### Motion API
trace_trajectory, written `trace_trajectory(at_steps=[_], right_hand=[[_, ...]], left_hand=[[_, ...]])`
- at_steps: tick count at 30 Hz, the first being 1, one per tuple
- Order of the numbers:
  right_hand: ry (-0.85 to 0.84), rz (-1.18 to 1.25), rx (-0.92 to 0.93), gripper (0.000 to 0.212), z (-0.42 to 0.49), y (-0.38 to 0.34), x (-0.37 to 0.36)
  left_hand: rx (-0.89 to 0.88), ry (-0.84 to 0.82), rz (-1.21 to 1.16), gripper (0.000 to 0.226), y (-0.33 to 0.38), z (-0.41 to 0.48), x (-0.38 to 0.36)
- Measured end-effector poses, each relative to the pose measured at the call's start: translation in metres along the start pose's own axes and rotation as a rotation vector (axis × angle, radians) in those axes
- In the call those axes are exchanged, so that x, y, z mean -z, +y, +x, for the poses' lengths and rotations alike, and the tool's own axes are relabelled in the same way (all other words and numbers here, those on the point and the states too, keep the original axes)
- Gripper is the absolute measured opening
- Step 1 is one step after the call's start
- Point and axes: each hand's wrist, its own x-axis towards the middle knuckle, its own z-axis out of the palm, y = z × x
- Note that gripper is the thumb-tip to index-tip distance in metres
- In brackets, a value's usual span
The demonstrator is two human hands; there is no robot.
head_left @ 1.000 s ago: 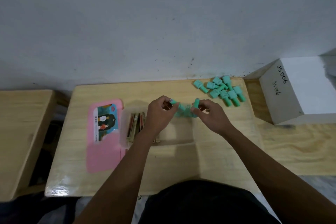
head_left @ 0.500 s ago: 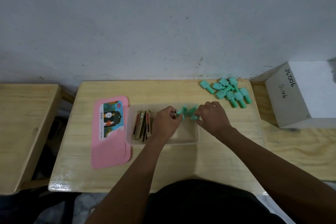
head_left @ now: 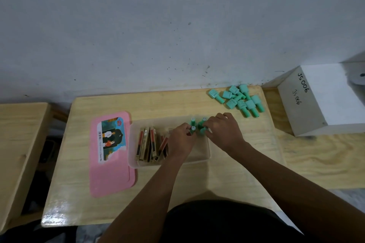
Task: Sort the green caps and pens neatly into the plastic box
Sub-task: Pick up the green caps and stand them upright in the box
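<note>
A clear plastic box (head_left: 205, 155) sits in the middle of the wooden table (head_left: 171, 102). Several brown and red pen packs (head_left: 151, 144) stand in its left half. Both hands are inside the box's far right part. My left hand (head_left: 180, 140) pinches a green cap (head_left: 193, 128) that stands upright. My right hand (head_left: 225, 131) holds another green cap (head_left: 203, 131) beside it. Two more upright green caps (head_left: 192, 120) stand just behind them. A pile of several loose green caps (head_left: 240, 99) lies at the table's far right corner.
The pink box lid (head_left: 111, 154) with a picture label lies flat to the left of the box. A white carton (head_left: 324, 100) marked JS006 stands on the right table. Another wooden table (head_left: 17, 138) is on the left. A grey wall runs behind.
Both hands have lowered from above the box into its far right part, carrying green caps down among those standing there. The camera view has tilted down and shifted.
</note>
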Motion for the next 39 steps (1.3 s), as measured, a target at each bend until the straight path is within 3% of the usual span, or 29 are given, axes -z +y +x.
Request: trace_trajectory(at_steps=[5, 19, 27, 30, 34, 39], right_hand=[[0.112, 0.07, -0.012, 0.01, -0.003, 0.001, -0.005], [0.184, 0.1, -0.051, 0.01, -0.007, -0.002, -0.016], [0.266, 0.253, -0.073, 0.022, -0.014, 0.009, -0.013], [0.291, 0.319, -0.166, 0.019, -0.023, 0.022, -0.009], [0.183, 0.492, -0.472, 0.02, -0.032, 0.047, -0.007], [0.06, 0.638, -0.759, 0.026, -0.037, 0.088, -0.011]], left_hand=[[0.019, 0.031, 0.003, 0.004, 0.004, 0.0, -0.007], [0.051, 0.067, -0.052, 0.011, 0.007, 0.0, -0.008], [0.071, 0.061, -0.058, 0.015, 0.013, -0.004, -0.003], [0.066, 0.068, -0.06, 0.022, 0.014, -0.004, -0.002], [0.052, 0.069, -0.003, 0.03, 0.015, -0.003, 0.001], [-0.145, 0.193, 0.094, 0.032, 0.025, 0.0, 0.009]])
